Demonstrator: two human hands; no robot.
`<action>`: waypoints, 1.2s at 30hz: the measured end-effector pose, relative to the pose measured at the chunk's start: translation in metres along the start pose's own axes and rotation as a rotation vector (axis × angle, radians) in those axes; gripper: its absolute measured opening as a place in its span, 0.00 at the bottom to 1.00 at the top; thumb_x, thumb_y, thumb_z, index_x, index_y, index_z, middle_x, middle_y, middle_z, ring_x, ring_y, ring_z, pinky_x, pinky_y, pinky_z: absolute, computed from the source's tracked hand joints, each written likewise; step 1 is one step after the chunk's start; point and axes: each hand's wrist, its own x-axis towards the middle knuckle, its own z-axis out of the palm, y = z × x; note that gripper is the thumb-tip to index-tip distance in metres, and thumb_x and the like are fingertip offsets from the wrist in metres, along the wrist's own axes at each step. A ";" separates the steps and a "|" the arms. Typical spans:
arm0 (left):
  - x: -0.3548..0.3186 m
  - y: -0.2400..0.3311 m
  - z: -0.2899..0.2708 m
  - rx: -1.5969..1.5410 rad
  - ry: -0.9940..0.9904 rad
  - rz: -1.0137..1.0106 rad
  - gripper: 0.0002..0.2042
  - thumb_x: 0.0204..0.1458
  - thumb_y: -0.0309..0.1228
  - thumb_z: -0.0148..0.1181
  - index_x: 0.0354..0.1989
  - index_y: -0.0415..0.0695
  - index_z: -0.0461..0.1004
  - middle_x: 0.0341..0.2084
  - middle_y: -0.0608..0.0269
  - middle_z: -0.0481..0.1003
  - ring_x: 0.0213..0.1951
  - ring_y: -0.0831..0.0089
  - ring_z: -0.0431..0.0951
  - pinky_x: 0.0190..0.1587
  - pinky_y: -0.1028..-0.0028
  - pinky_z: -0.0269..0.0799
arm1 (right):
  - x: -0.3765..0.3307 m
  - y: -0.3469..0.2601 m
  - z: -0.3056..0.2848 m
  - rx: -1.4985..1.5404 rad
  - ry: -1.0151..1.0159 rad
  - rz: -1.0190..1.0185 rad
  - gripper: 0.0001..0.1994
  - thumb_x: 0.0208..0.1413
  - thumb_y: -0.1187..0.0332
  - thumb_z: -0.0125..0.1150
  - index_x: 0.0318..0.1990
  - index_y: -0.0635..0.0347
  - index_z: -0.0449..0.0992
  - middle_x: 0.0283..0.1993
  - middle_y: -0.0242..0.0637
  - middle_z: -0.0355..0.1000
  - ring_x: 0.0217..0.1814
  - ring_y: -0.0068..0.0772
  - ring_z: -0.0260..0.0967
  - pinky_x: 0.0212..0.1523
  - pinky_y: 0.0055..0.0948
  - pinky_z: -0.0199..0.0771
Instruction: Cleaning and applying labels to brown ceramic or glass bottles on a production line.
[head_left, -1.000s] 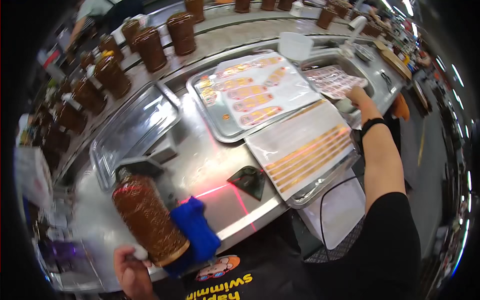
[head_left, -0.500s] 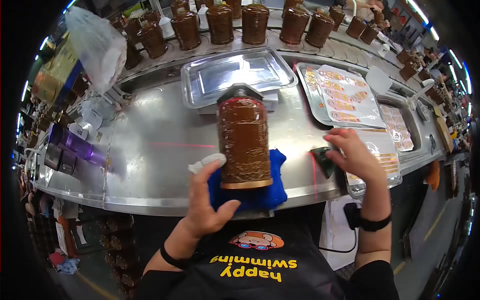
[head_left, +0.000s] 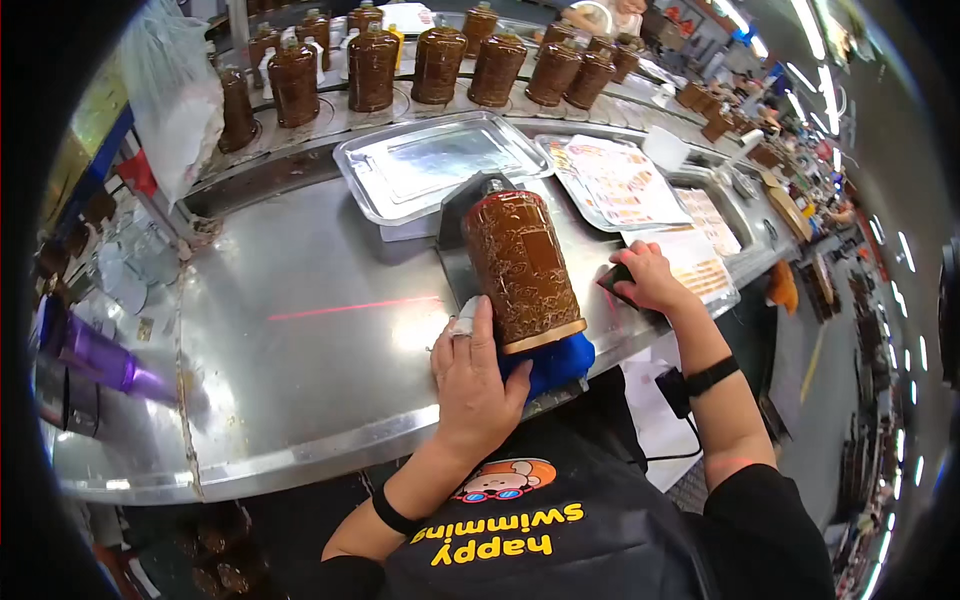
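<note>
A brown glass bottle with a crackled surface and a gold band round its base lies tilted toward me. Its neck end rests in a dark holder, its base end on a blue cloth pad. My left hand is at the bottle's lower left, fingers stretched out against its side and thumb spread below the base. A white wrap covers one of its fingertips. To the right, my right hand is closed on a dark green scraper-like piece, partly hidden by the fingers.
Beyond the holder lies a steel tray. Label sheets are on trays at the right. More brown bottles stand along the curved conveyor. A purple cup is at the left. Red light lines cross the steel table.
My left hand has come against the bottle's side. My right hand has taken hold of the dark green piece from the table. The bottle appears turned, and the view has shifted and tilted.
</note>
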 end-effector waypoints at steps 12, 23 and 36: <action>-0.003 -0.007 0.000 -0.077 -0.063 -0.004 0.38 0.44 0.33 0.61 0.63 0.32 0.49 0.53 0.39 0.60 0.56 0.42 0.56 0.59 0.51 0.49 | -0.041 -0.041 0.011 0.238 0.268 -0.110 0.14 0.45 0.72 0.62 0.42 0.57 0.73 0.33 0.41 0.64 0.39 0.44 0.66 0.41 0.36 0.67; 0.000 -0.003 -0.011 -0.117 -0.090 0.003 0.35 0.44 0.29 0.60 0.60 0.30 0.52 0.53 0.39 0.62 0.55 0.45 0.61 0.58 0.55 0.51 | 0.021 0.047 -0.032 0.408 0.445 -0.184 0.14 0.42 0.87 0.44 0.29 0.59 0.75 0.53 0.46 0.69 0.53 0.47 0.68 0.52 0.34 0.69; -0.013 0.000 0.003 -0.230 0.012 -0.299 0.31 0.50 0.31 0.58 0.61 0.32 0.54 0.56 0.47 0.61 0.58 0.58 0.62 0.61 0.64 0.53 | 0.141 0.174 -0.047 0.129 -0.175 -0.162 0.14 0.51 0.76 0.47 0.41 0.61 0.78 0.46 0.45 0.74 0.49 0.43 0.71 0.50 0.34 0.69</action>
